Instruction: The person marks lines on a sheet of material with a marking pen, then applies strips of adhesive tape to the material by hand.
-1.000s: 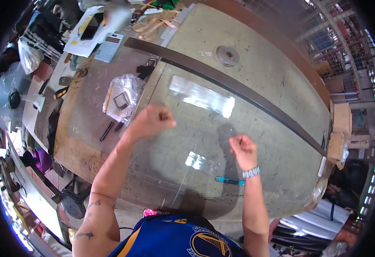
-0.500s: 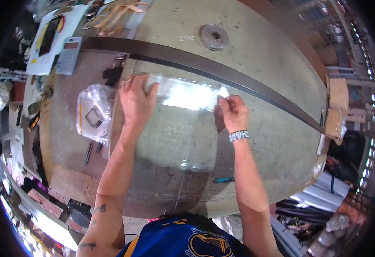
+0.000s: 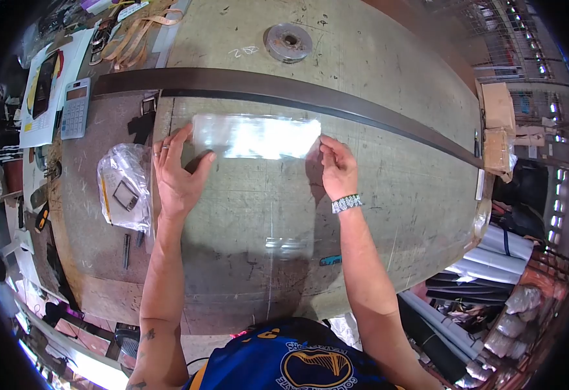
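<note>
A clear, shiny plastic strip (image 3: 257,138) lies across the worktable, bright with glare. At its left end is my left hand (image 3: 179,174), thumb spread wide from the fingers; the fingertips are by the strip's left edge. My right hand (image 3: 340,170) has its thumb and fingers pinched together at the strip's right edge. Just beyond the strip runs a long dark metal bar (image 3: 258,88). A second shiny clear patch (image 3: 287,247) shows on the table nearer to me.
A round metal disc (image 3: 288,43) sits beyond the bar. To the left are a calculator (image 3: 75,109), a plastic bag (image 3: 126,185) and a pen (image 3: 126,252). A teal cutter (image 3: 330,260) lies near my right forearm. Cardboard boxes (image 3: 497,123) stand at the right.
The strip now lies straighter across the view. My left hand has drawn back toward me, its thumb now off the strip. My right hand stays at the right end. The camera view has shifted.
</note>
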Motion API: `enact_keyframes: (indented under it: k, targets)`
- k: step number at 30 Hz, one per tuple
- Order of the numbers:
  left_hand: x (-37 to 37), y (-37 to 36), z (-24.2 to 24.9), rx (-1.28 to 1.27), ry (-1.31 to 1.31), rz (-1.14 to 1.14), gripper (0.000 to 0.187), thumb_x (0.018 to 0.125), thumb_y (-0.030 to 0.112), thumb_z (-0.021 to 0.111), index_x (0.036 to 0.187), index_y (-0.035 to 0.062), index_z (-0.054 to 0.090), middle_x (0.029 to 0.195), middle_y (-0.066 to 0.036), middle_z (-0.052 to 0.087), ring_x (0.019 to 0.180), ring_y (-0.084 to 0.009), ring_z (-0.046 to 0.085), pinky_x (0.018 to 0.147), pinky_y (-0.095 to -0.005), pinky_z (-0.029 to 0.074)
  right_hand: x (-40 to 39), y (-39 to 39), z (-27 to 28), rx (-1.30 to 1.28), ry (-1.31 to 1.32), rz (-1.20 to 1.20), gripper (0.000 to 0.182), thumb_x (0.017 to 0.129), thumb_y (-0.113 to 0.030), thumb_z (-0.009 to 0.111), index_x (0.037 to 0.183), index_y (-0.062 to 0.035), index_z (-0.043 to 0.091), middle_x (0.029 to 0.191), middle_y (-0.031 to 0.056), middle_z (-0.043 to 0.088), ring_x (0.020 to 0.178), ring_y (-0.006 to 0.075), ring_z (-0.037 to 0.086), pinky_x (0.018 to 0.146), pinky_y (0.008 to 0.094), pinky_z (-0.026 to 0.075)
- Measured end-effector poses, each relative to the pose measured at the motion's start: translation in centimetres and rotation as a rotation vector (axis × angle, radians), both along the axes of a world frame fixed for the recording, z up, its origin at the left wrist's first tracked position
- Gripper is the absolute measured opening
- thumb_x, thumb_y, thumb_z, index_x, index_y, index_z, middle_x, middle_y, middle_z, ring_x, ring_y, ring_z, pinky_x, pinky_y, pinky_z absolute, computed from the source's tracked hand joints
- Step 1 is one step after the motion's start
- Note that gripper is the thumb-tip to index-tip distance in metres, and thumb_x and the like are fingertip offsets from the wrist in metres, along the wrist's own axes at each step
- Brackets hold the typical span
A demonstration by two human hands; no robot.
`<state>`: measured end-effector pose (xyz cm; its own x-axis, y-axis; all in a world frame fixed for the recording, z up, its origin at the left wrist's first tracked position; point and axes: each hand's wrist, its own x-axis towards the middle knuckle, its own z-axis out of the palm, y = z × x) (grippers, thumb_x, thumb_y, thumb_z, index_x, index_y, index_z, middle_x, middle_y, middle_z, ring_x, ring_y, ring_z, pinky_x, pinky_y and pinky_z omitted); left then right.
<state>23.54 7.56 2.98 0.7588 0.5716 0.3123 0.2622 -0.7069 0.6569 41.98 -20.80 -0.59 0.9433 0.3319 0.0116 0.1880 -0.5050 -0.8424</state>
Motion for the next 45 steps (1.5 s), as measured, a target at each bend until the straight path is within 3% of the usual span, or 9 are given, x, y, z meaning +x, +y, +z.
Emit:
enact_keyframes:
  k: [6,10,11,16,21,31,37,39,45]
  targets:
    - [-0.2,0.3,-1.8,-0.228,-0.074,0.138,0.049,0.083,0.011,0.082,0.129,0.0034,0.067,0.117,-0.014,0.071,0.096,-0.0311,0.065,0.087,-0.0404,0.054,-0.5,-2.6,3.5,0.133,0.261,-0.068,0.028,0.107,-0.013,0.062,0.133,-0.0053,0.069,0.108,0.0042,0.074,0.087,0.0096,0.066,0.074,0.0251,0.054]
    - [-1.1,-0.4,-1.5,-0.083,-0.095,0.078,0.054,0.084,0.016,0.083,0.134,0.0053,0.064,0.125,-0.015,0.069,0.108,-0.0330,0.063,0.098,-0.0443,0.050,-4.1,-8.9,6.8,-0.119,-0.118,0.050,0.023,0.105,-0.012,0.064,0.125,-0.0038,0.071,0.101,0.0033,0.074,0.083,0.0131,0.067,0.078,0.0285,0.056]
    - [-1.5,-1.1,-1.3,0.009,-0.073,0.059,0.057,0.084,0.019,0.085,0.135,0.0058,0.063,0.128,-0.016,0.068,0.113,-0.0346,0.062,0.102,-0.0452,0.049,-6.2,-10.2,8.4,-0.207,-0.164,0.034,0.018,0.100,-0.008,0.067,0.116,-0.0050,0.073,0.090,0.0117,0.070,0.073,0.0193,0.066,0.068,0.0327,0.053]
    - [-5.8,-10.0,-0.6,0.108,0.058,-0.048,0.078,0.080,0.035,0.089,0.145,0.0092,0.057,0.149,-0.019,0.056,0.137,-0.0409,0.049,0.117,-0.0533,0.035,-15.4,-19.2,6.9,-0.448,-0.391,0.223,0.032,0.091,0.000,0.066,0.122,-0.0069,0.072,0.113,0.0162,0.069,0.098,0.0377,0.065,0.084,0.0458,0.055]
    - [-9.0,-19.5,0.0,0.188,0.243,-0.018,0.088,0.077,0.043,0.090,0.151,0.0119,0.052,0.161,-0.021,0.043,0.152,-0.0412,0.033,0.123,-0.0551,0.028,-18.2,-21.0,6.5,-0.485,-0.355,0.234,0.038,0.088,-0.003,0.069,0.126,-0.0104,0.070,0.127,0.0153,0.064,0.108,0.0393,0.061,0.093,0.0504,0.052]
    - [-12.4,-20.9,-0.6,0.207,0.273,0.141,0.088,0.079,0.045,0.089,0.151,0.0101,0.052,0.162,-0.023,0.042,0.152,-0.0421,0.034,0.123,-0.0542,0.029,-14.1,-23.4,8.4,-0.596,-0.132,0.710,0.023,0.086,-0.006,0.070,0.106,-0.0116,0.062,0.110,0.0118,0.068,0.098,0.0387,0.070,0.079,0.0524,0.057]
    - [-16.0,-22.2,0.0,0.173,0.403,0.302,0.093,0.077,0.049,0.090,0.151,0.0075,0.052,0.162,-0.025,0.041,0.151,-0.0417,0.035,0.123,-0.0538,0.029,-4.9,-25.5,10.3,-0.454,-0.186,0.547,0.014,0.089,-0.009,0.068,0.102,-0.0103,0.061,0.098,0.0161,0.069,0.091,0.0432,0.068,0.074,0.0537,0.053]
    - [-18.0,-21.4,1.1,0.152,0.439,0.405,0.099,0.073,0.055,0.090,0.151,0.0067,0.052,0.161,-0.028,0.041,0.151,-0.0431,0.035,0.123,-0.0540,0.028,-0.3,-26.2,6.6,-0.403,-0.244,0.523,0.011,0.088,-0.012,0.066,0.098,-0.0093,0.062,0.093,0.0205,0.068,0.090,0.0474,0.066,0.074,0.0567,0.052]
    - [-21.6,-16.5,0.0,0.140,0.478,0.680,0.114,0.066,0.064,0.090,0.154,0.0052,0.048,0.158,-0.026,0.045,0.150,-0.0424,0.036,0.122,-0.0536,0.030,5.6,-25.4,2.9,-0.371,-0.204,0.564,0.014,0.092,-0.009,0.071,0.105,-0.0089,0.065,0.099,0.0174,0.069,0.088,0.0410,0.069,0.073,0.0504,0.054]
